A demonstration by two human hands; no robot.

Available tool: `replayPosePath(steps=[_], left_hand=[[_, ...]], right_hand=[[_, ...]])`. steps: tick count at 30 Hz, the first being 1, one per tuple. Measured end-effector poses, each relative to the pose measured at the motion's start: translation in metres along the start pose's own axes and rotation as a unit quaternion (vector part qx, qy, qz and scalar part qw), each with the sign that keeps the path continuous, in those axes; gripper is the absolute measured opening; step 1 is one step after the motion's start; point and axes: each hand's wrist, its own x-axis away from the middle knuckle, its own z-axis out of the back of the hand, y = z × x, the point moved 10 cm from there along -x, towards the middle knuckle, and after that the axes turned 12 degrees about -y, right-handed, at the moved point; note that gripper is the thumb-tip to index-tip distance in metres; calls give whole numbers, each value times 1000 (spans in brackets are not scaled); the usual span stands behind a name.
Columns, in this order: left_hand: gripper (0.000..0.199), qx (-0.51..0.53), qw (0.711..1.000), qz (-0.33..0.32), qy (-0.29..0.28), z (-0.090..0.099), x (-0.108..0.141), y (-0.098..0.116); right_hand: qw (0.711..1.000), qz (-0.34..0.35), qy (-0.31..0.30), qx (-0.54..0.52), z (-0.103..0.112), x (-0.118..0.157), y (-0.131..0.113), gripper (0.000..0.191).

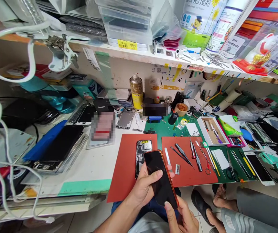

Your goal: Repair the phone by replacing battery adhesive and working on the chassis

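Observation:
A smartphone (164, 187) with a dark screen and an orange-red frame is held tilted above the bench's front edge. My left hand (144, 184) wraps around its left side, with the thumb lying on the glass and fingertips showing past the right edge. At the bottom end, my right hand (181, 216) grips the lower corner between thumb and fingers. Behind the phone lies an opened phone body (144, 149) with its inner parts showing, partly hidden by the left hand. It rests on a red-brown mat (124, 168).
A second red mat (153, 139) area holds tweezers (182, 157), screwdrivers (197, 158) and a white spudger (167, 157). Scissors (231, 168) and a white phone (260, 168) lie right. A spray can (136, 90) stands behind. Another person's legs (250, 210) are at lower right.

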Motion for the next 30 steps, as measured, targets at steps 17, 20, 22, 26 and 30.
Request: replayPosePath(steps=[17,20,22,26,30], left_hand=[[57,-61,998,9,-15,-11,-1,1],[63,-58,998,4,-11,-3,1,-3],[72,-60,998,1,-14,0,2,-5],[85,-93,995,11,-22,3,7,-5],[90,-171,985,-13,-36,-1,10,3]], right_hand=[[988,94,-113,-55,4,-58,-60,25],[988,103,-98,-53,5,-53,-55,25],[989,113,-89,-46,7,-51,-52,25],[987,136,-79,-28,20,-63,-59,20],[985,112,-119,-54,25,-93,-74,26]])
